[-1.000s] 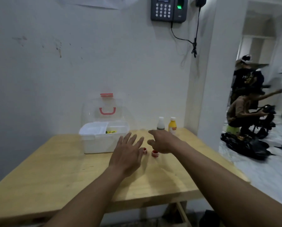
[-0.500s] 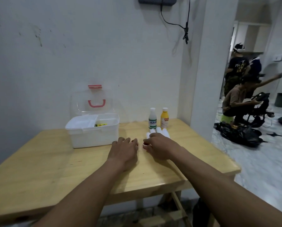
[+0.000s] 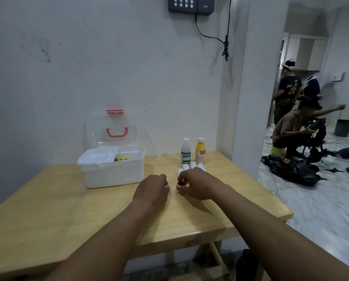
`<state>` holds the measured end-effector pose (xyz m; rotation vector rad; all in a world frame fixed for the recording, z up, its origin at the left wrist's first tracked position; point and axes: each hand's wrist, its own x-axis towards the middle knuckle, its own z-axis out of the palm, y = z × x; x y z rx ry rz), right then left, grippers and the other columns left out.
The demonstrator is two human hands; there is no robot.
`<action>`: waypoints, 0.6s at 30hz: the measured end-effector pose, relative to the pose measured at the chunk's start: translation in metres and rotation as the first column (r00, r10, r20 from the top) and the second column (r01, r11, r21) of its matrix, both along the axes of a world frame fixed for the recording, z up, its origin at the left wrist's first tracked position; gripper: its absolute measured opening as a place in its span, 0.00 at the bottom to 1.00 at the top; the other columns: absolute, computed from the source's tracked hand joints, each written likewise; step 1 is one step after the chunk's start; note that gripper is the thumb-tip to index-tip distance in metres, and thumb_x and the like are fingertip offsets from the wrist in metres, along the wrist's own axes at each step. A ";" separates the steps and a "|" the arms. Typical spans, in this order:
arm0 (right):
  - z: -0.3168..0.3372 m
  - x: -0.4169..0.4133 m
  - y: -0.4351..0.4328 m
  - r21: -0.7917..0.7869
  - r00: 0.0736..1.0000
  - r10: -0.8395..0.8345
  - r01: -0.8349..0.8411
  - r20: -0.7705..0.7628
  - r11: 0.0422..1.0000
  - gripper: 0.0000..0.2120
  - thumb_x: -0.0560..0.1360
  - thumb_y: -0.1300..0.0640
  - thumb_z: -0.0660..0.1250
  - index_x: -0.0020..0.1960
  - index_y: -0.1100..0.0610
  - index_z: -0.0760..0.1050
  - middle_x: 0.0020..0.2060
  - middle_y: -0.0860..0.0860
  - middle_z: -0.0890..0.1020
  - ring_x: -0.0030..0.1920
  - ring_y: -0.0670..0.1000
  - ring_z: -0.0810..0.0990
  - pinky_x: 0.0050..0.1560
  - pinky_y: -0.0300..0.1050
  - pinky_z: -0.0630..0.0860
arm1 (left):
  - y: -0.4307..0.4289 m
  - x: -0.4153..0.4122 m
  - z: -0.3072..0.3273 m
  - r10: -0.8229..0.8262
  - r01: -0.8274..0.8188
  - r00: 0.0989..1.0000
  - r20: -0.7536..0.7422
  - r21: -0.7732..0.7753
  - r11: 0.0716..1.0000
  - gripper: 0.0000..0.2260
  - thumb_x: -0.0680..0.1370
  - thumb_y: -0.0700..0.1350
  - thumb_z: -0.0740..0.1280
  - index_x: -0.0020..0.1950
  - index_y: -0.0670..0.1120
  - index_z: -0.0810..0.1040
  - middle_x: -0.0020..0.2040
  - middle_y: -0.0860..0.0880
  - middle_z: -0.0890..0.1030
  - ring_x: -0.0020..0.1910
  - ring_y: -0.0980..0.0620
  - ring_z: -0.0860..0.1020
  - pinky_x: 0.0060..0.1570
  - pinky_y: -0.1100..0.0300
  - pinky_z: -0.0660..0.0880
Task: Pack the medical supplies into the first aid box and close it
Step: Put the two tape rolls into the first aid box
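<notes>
The white first aid box point(image 3: 112, 173) stands open on the wooden table point(image 3: 47, 209), its clear lid point(image 3: 111, 128) with a red handle raised against the wall. A yellow item lies inside. My left hand point(image 3: 152, 189) curls its fingers round a small red-and-white tape roll point(image 3: 167, 183). My right hand point(image 3: 198, 185) pinches a second red-and-white roll point(image 3: 180, 184) just to the right. Behind my right hand lie several small white rolls point(image 3: 189, 166). Further back stand a white bottle point(image 3: 185, 152) and a yellow bottle point(image 3: 200, 151).
The table meets a white wall at the back and a pillar point(image 3: 248, 98) at the right rear. Its right edge drops to a marble floor. People point(image 3: 291, 126) and black bags point(image 3: 295, 169) occupy the room beyond.
Both hands came down from hovering above the table onto the two red rolls and closed their fingers on them. The camera view shifted downward and closer.
</notes>
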<state>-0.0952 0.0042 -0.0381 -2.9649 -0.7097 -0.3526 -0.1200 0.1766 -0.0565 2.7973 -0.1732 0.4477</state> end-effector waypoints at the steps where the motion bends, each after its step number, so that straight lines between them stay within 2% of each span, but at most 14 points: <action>1: 0.005 -0.003 -0.001 0.034 0.999 0.003 -0.002 -0.040 0.999 0.13 0.78 0.42 0.62 0.55 0.49 0.78 0.49 0.49 0.77 0.53 0.54 0.70 0.56 0.52 0.70 | 0.000 0.000 0.001 -0.003 0.003 1.000 -0.005 -0.033 0.999 0.06 0.78 0.49 0.62 0.48 0.48 0.76 0.47 0.47 0.81 0.44 0.47 0.78 0.45 0.50 0.78; 3: 0.014 -0.005 -0.004 0.132 0.993 0.012 0.003 -0.115 0.991 0.13 0.78 0.44 0.64 0.57 0.50 0.79 0.51 0.48 0.79 0.54 0.52 0.73 0.56 0.51 0.74 | 0.001 -0.002 0.007 -0.014 0.014 1.000 -0.007 -0.092 0.996 0.04 0.78 0.47 0.64 0.50 0.49 0.74 0.49 0.48 0.81 0.45 0.49 0.78 0.46 0.51 0.78; 5: 0.023 -0.004 -0.004 0.209 0.987 0.012 0.022 -0.160 0.978 0.14 0.77 0.45 0.66 0.59 0.50 0.79 0.53 0.47 0.82 0.55 0.49 0.78 0.55 0.50 0.78 | 0.001 -0.004 0.015 -0.014 0.015 1.000 0.006 -0.132 0.991 0.09 0.78 0.46 0.66 0.57 0.48 0.74 0.53 0.47 0.80 0.48 0.49 0.78 0.46 0.56 0.75; 8: 0.036 -0.004 0.000 0.251 0.988 0.017 0.022 -0.151 0.968 0.16 0.77 0.47 0.67 0.62 0.52 0.79 0.54 0.48 0.83 0.52 0.47 0.80 0.53 0.46 0.79 | 0.005 -0.008 0.033 0.017 -0.010 0.999 0.038 -0.180 0.984 0.18 0.77 0.48 0.66 0.66 0.46 0.74 0.59 0.45 0.79 0.54 0.45 0.78 0.47 0.57 0.74; 13: 0.059 -0.002 0.016 0.327 0.993 0.045 -0.007 -0.110 0.945 0.15 0.77 0.48 0.68 0.59 0.54 0.80 0.54 0.49 0.83 0.51 0.48 0.81 0.51 0.44 0.78 | 0.024 -0.014 0.070 0.038 -0.012 0.995 0.097 -0.252 0.968 0.11 0.74 0.46 0.70 0.54 0.44 0.83 0.51 0.46 0.83 0.47 0.49 0.80 0.43 0.56 0.76; 16: 0.071 0.003 0.032 0.346 0.992 0.068 -0.027 -0.106 0.938 0.15 0.77 0.47 0.68 0.59 0.53 0.80 0.53 0.49 0.83 0.51 0.48 0.81 0.48 0.41 0.76 | 0.040 -0.016 0.090 0.071 -0.033 0.989 0.129 -0.276 0.961 0.11 0.74 0.44 0.73 0.55 0.43 0.83 0.52 0.46 0.83 0.47 0.50 0.80 0.44 0.58 0.75; 18: 0.080 0.008 0.045 0.375 0.989 0.094 -0.046 -0.111 0.926 0.14 0.77 0.47 0.68 0.58 0.52 0.81 0.53 0.50 0.84 0.50 0.49 0.81 0.50 0.44 0.78 | 0.054 -0.017 0.100 0.076 -0.036 0.988 0.131 -0.286 0.958 0.12 0.74 0.45 0.73 0.57 0.43 0.83 0.53 0.47 0.83 0.48 0.51 0.80 0.45 0.60 0.74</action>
